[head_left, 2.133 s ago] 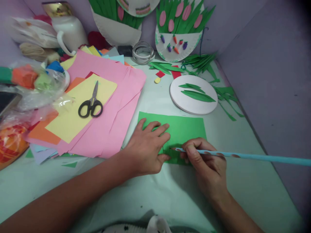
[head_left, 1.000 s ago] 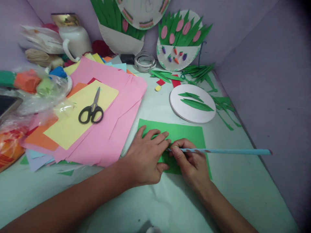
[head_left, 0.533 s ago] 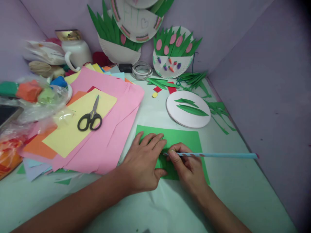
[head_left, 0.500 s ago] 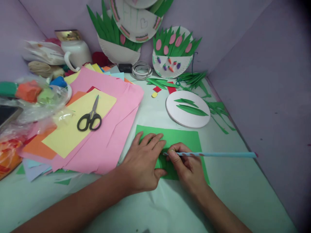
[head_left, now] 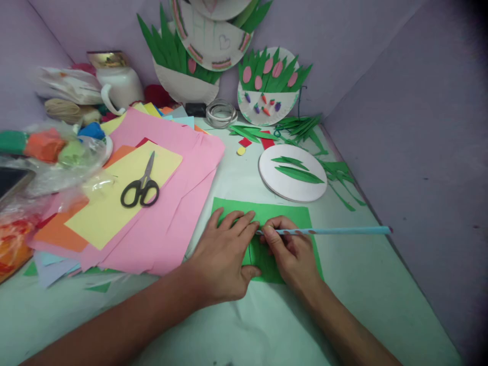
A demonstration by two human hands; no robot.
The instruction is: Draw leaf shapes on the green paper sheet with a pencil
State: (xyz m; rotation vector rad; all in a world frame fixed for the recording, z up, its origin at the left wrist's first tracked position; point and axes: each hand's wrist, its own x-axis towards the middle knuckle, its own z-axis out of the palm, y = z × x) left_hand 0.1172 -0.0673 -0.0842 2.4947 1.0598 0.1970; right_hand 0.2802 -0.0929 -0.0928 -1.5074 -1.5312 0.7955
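Note:
A sheet of green paper (head_left: 282, 274) lies on the table in front of me. My left hand (head_left: 229, 254) rests flat over its left part, fingers spread, pressing it down. In my right hand (head_left: 293, 249) is a long light-blue pencil (head_left: 343, 231), pinched near its tip and lying almost level, with its far end pointing right. The tip meets the paper beside my left fingers. A dark line runs down the sheet between my hands; part of it is covered by the fingers.
Black-handled scissors (head_left: 140, 190) lie on yellow paper (head_left: 95, 223) over pink sheets (head_left: 183, 213) at left. Beyond the green sheet stands a white round plate (head_left: 293, 190) bearing cut green leaves (head_left: 299, 174). Decorated paper plates (head_left: 269, 109) lean on the wall near rolled tape (head_left: 221, 113).
My right hand and the pencil have moved up the green sheet, away from me, and more of the dark line shows. My left hand stays in place.

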